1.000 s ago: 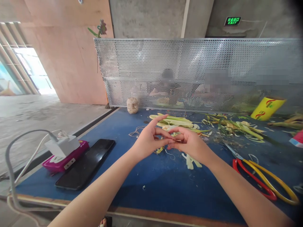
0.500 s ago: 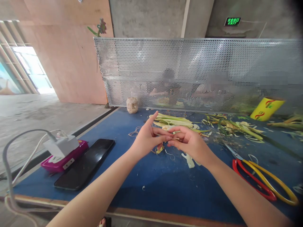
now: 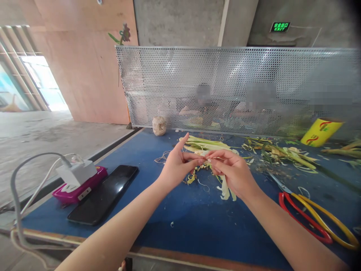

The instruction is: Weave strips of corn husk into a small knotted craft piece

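My left hand (image 3: pixel 179 165) is over the middle of the blue table, thumb and a finger pinched together, another finger pointing up. My right hand (image 3: pixel 232 169) meets it from the right, fingertips closed in a pinch. What sits between the fingertips is small and pale, too hidden to name. Just behind the hands lies a bundle of pale green stalks or leaves (image 3: pixel 207 143). Below my right hand are pale peeled strips (image 3: pixel 225 190); whether they touch it I cannot tell. Yellowish scraps (image 3: pixel 191 178) lie beneath my left hand.
Red-and-yellow-handled scissors (image 3: pixel 307 216) lie at right. More plant trimmings (image 3: pixel 284 152) and a yellow roll (image 3: pixel 320 131) are beyond. A phone (image 3: pixel 104 195) and a purple power strip (image 3: pixel 84 188) with a white charger are at left. A perforated metal screen (image 3: pixel 169 86) stands behind, people beyond it.
My right hand has shifted slightly to the right, its fingers turned a little, showing more of the scraps under the hands. The left hand keeps nearly the same pose. The view has shifted slightly.
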### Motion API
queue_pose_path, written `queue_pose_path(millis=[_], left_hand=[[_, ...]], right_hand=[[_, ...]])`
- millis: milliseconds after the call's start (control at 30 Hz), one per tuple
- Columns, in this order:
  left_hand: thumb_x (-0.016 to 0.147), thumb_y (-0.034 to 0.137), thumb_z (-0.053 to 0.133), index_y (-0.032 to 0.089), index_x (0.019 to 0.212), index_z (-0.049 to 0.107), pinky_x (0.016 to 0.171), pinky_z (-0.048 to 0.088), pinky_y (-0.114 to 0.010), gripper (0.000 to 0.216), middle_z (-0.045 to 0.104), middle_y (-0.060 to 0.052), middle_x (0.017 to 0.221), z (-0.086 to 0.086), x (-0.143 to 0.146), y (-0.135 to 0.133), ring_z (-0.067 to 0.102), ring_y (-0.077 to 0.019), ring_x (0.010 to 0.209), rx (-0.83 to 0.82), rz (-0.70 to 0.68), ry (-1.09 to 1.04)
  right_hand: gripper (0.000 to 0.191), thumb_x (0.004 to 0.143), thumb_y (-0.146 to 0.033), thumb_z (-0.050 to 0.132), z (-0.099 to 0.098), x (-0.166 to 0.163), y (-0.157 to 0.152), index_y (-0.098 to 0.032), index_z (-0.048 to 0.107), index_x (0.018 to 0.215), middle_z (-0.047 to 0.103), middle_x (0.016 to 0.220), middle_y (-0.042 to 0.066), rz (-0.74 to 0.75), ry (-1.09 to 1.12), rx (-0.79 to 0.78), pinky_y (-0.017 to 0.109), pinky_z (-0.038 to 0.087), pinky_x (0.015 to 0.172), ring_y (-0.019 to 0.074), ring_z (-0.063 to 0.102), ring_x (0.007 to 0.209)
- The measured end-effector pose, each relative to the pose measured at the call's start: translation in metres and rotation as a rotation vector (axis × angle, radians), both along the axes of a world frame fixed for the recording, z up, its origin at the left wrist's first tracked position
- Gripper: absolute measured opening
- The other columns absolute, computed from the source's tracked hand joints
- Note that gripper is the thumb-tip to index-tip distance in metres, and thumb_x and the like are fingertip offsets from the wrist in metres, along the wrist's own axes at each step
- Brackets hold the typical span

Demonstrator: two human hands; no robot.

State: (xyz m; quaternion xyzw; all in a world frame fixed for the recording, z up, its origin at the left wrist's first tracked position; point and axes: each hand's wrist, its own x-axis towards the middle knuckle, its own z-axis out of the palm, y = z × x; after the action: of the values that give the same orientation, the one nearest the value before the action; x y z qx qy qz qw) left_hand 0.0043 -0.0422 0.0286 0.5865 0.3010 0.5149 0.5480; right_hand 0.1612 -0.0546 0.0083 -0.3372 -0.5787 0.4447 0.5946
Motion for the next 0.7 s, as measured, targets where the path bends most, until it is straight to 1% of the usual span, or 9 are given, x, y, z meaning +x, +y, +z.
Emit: queue_pose_path(millis=[100, 200, 267, 333, 367, 433, 533, 600, 700], left_hand=[[0.065, 0.018, 0.068, 0.017, 0.139, 0.016, 0.043, 0.040, -0.021, 0.090, 0.068, -0.003, 0.071, -0.001, 0.001, 0.000, 0.047, -0.0056, 0.043, 0.050, 0.017, 0.017], [0.068, 0.020, 0.066, 0.018, 0.139, 0.016, 0.047, 0.043, -0.024, 0.087, 0.069, -0.005, 0.077, -0.004, 0.000, -0.001, 0.051, -0.0083, 0.048, 0.151, 0.075, 0.090], [0.070, 0.021, 0.064, 0.020, 0.139, 0.015, 0.057, 0.048, -0.028, 0.085, 0.070, -0.006, 0.081, -0.005, -0.001, -0.003, 0.059, -0.0136, 0.061, 0.268, 0.126, 0.173], [0.072, 0.021, 0.062, 0.021, 0.139, 0.019, 0.069, 0.050, -0.032, 0.079, 0.070, -0.005, 0.081, -0.006, -0.002, -0.005, 0.062, -0.0174, 0.074, 0.401, 0.173, 0.248], [0.073, 0.020, 0.061, 0.022, 0.138, 0.021, 0.072, 0.050, -0.034, 0.076, 0.070, -0.004, 0.081, -0.007, -0.002, -0.006, 0.062, -0.0180, 0.077, 0.457, 0.190, 0.273], [0.074, 0.019, 0.059, 0.023, 0.137, 0.024, 0.074, 0.049, -0.034, 0.072, 0.070, -0.004, 0.081, -0.008, -0.002, -0.007, 0.062, -0.0180, 0.077, 0.523, 0.211, 0.305], [0.075, 0.019, 0.058, 0.024, 0.138, 0.020, 0.071, 0.050, -0.034, 0.073, 0.070, -0.004, 0.082, -0.010, -0.002, -0.006, 0.062, -0.0183, 0.074, 0.537, 0.201, 0.338], [0.075, 0.020, 0.058, 0.024, 0.139, 0.019, 0.069, 0.050, -0.035, 0.074, 0.070, -0.004, 0.081, -0.011, -0.002, -0.004, 0.063, -0.0186, 0.072, 0.520, 0.190, 0.355], [0.076, 0.021, 0.057, 0.026, 0.139, 0.018, 0.069, 0.051, -0.037, 0.074, 0.070, -0.004, 0.082, -0.011, -0.002, -0.003, 0.063, -0.0187, 0.071, 0.473, 0.187, 0.376]], right_hand=[[0.008, 0.069, -0.025, 0.067, 0.000, 0.000, 0.001, -0.021, 0.063, 0.074, 0.060, 0.072, 0.000, 0.016, 0.030, -0.024, 0.023, 0.035, 0.045, 0.0067, 0.042, 0.049], [0.013, 0.068, -0.027, 0.068, 0.000, 0.000, 0.002, -0.021, 0.063, 0.077, 0.059, 0.067, 0.000, 0.004, 0.006, -0.060, 0.023, 0.034, 0.044, 0.0071, 0.041, 0.049], [0.015, 0.067, -0.028, 0.069, -0.001, -0.001, 0.003, -0.021, 0.061, 0.077, 0.058, 0.064, -0.002, 0.002, 0.027, -0.085, 0.023, 0.034, 0.044, 0.0068, 0.040, 0.046], [0.015, 0.066, -0.028, 0.070, -0.001, -0.001, 0.003, -0.021, 0.060, 0.074, 0.056, 0.059, -0.003, 0.003, 0.058, -0.086, 0.023, 0.033, 0.043, 0.0067, 0.039, 0.045], [0.014, 0.066, -0.028, 0.070, -0.001, -0.001, 0.003, -0.021, 0.060, 0.073, 0.055, 0.057, -0.003, -0.005, 0.071, -0.078, 0.023, 0.033, 0.043, 0.0067, 0.039, 0.044], [0.013, 0.066, -0.029, 0.070, -0.001, -0.002, 0.003, -0.021, 0.063, 0.073, 0.056, 0.058, -0.002, -0.038, 0.077, -0.069, 0.024, 0.033, 0.043, 0.0072, 0.039, 0.044], [0.013, 0.064, -0.030, 0.071, -0.001, -0.002, 0.002, -0.022, 0.065, 0.073, 0.061, 0.067, 0.001, -0.104, 0.067, -0.068, 0.025, 0.036, 0.045, 0.0081, 0.041, 0.048], [0.014, 0.063, -0.031, 0.071, -0.001, -0.002, 0.002, -0.022, 0.065, 0.072, 0.062, 0.072, 0.001, -0.123, 0.050, -0.070, 0.025, 0.037, 0.045, 0.0083, 0.043, 0.049], [0.012, 0.065, -0.030, 0.070, -0.001, 0.000, 0.002, -0.022, 0.064, 0.071, 0.058, 0.062, -0.001, -0.090, 0.011, -0.078, 0.023, 0.036, 0.044, 0.0077, 0.042, 0.047]])
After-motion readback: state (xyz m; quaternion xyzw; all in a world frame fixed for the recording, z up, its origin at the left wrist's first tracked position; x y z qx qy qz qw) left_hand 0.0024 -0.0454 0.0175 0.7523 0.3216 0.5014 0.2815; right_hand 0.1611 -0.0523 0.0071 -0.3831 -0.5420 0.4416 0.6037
